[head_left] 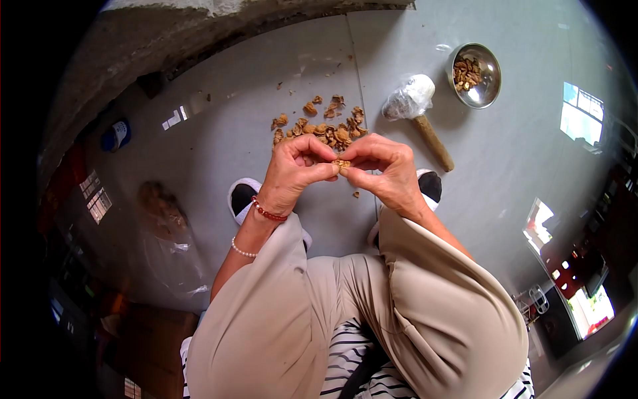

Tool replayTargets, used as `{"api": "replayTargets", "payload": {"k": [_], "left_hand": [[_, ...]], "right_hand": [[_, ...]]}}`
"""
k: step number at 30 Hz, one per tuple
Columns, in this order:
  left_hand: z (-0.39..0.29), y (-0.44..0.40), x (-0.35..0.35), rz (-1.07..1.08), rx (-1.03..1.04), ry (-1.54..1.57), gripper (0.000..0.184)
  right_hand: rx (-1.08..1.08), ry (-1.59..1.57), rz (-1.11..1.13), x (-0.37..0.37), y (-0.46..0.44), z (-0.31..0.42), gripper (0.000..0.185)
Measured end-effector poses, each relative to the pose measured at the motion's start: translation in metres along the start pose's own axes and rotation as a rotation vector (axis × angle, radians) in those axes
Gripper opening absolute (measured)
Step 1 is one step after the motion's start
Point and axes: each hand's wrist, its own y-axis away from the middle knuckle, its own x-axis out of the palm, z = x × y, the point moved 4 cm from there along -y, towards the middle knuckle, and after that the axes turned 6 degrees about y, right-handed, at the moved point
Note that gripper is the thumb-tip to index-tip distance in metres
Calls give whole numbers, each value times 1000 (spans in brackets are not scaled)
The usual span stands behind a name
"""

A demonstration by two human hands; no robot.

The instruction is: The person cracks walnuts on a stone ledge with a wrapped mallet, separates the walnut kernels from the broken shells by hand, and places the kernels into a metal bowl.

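Observation:
Between the fingertips of both hands is a small piece of walnut [341, 164], pinched from either side. My left hand [298, 163] wears a red bead bracelet at the wrist and holds the piece with thumb and forefinger. On the other side my right hand [388, 166] pinches it the same way. Just beyond the hands, a heap of cracked walnut shells [325, 131] lies on the floor. To the right of the heap rests a hammer [425, 120], its head wrapped in clear plastic and its handle wooden.
A steel bowl [492, 80] with walnut kernels stands at the upper right. A clear plastic bag [169, 233] with brown contents lies at left on the grey tiled floor [226, 133]. A blue object [117, 135] sits further left. A rough stone ledge [133, 53] borders the upper left.

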Motion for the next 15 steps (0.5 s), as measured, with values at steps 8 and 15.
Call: {"api": "replayTargets", "payload": {"k": [8, 15], "left_hand": [[-6, -3, 3, -36, 133, -215, 9], [-2, -4, 4, -173, 209, -413, 8]], "right_hand": [[-107, 123, -20, 2, 0, 5, 15], [-260, 291, -66, 12, -1, 5, 14]]}}
